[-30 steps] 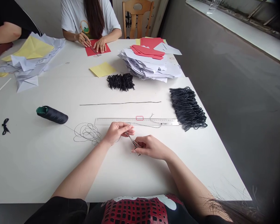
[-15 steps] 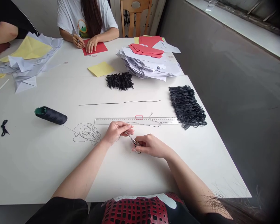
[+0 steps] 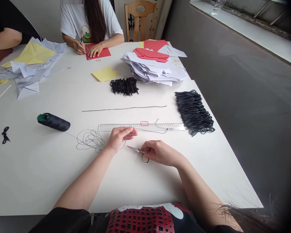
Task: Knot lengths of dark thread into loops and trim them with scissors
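My left hand [image 3: 121,137] is closed in a pinch on a thin dark thread [image 3: 157,131], whose loose end curls over the clear ruler [image 3: 111,127]. In my right hand [image 3: 157,151] is a small pair of metal scissors [image 3: 138,150], fingers at the loops. The blades point left, below my left hand and apart from it, and look nearly closed. Loose coils of thread [image 3: 90,139] lie left of my left hand and run to a dark spool [image 3: 53,122] on its side. Beyond the ruler lies one straight length of dark cord [image 3: 123,108].
At right lies a large row of looped black cords [image 3: 194,111]; a smaller black bundle [image 3: 124,86] lies farther back. Paper stacks [image 3: 150,68] stand behind. Across the table, a person's hands [image 3: 95,49] rest on red paper with a pen. A small black knotted cord [image 3: 5,135] lies far left.
The scissors have moved down and left, away from my left fingertips, and their blades have turned to point more leftward. My left hand has stayed nearly in place.
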Tool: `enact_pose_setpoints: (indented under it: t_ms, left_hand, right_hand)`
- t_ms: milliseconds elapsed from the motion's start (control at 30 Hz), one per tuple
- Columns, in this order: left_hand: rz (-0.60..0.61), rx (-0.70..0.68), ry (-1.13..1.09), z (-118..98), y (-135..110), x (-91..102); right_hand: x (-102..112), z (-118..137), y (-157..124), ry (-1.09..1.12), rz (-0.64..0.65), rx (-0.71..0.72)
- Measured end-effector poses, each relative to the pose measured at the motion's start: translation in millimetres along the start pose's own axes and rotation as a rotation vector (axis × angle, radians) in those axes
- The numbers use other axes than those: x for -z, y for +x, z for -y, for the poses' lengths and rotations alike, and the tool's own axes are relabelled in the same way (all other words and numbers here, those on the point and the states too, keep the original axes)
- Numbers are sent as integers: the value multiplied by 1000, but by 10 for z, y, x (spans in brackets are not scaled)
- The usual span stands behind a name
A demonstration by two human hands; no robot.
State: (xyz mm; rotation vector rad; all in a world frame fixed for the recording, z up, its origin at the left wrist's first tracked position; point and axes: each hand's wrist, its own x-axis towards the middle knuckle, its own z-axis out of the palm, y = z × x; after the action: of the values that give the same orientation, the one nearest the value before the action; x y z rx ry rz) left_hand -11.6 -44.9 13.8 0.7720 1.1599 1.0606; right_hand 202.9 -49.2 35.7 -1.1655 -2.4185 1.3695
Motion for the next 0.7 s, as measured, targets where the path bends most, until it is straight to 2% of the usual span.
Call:
enact_pose_setpoints:
  t_ms: [100, 200, 333, 400, 567, 700]
  left_hand:
    - [3, -3, -39, -3, 6, 13]
    - [56, -26, -32, -5, 0, 18]
    - [151, -48, 22, 4, -14, 16]
    - [181, -46, 35, 11, -18, 15]
    - [248, -27, 65, 12, -28, 4]
    - [248, -13, 73, -5, -40, -10]
  right_hand:
    - [-31, -22, -3, -48, -79, 39]
    - [-94, -24, 22, -41, -156, 65]
    - [-198, 35, 98, 137, -422, 57]
    - [-247, 75, 142, 254, -491, 47]
    - [-344, 118, 226, 434, -455, 25]
    - [-381, 91, 258, 500, -408, -1]
